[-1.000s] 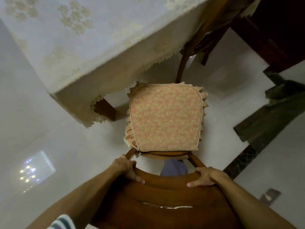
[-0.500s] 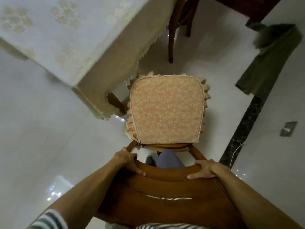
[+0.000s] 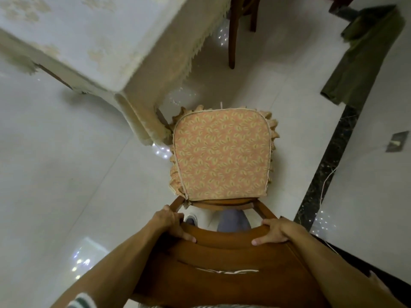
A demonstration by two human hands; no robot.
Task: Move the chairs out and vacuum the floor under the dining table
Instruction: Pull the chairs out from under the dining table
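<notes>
ok so the chair is right below me, its seat cushion just beside the dining table corner, not under it. my left hand and right hand both grip the backrest's top rail. second chair beyond the table, green cloth on the floor off right

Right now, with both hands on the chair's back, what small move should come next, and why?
Probably pull the chair back, away from the table: the left hand and right hand grip its backrest, and the seat's front corner sits beside the table's draped corner, crowding the floor there.
</notes>
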